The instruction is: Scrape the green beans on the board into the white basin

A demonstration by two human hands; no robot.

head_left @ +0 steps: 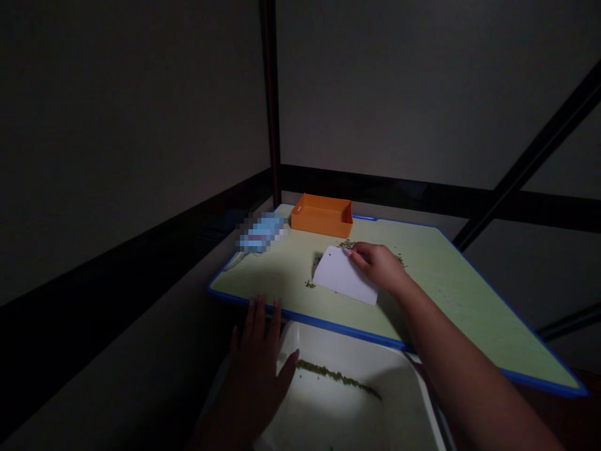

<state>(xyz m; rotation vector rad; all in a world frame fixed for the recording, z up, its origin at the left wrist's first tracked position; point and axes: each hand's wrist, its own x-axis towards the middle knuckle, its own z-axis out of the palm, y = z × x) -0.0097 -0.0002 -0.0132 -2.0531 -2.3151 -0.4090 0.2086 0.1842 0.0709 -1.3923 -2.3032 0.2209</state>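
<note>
My right hand (375,266) pinches the top edge of a flat white scraper (345,275) with a small hole near one corner. The scraper leans low over the pale green tabletop (272,282), among scattered small greenish grains (347,243). Part of the grains is hidden behind it. My left hand (258,357) has its fingers spread, at the blue front edge of the table and the left rim of a white tub (319,338). Inside the tub, a line of green grains (335,376) lies along the far side of its floor.
An orange open box (322,219) stands at the back of the table. Left of it lies a light blue packet (261,233), blurred out, with a thin cord beside it. Dark-framed grey panels (399,94) rise close behind and to the left.
</note>
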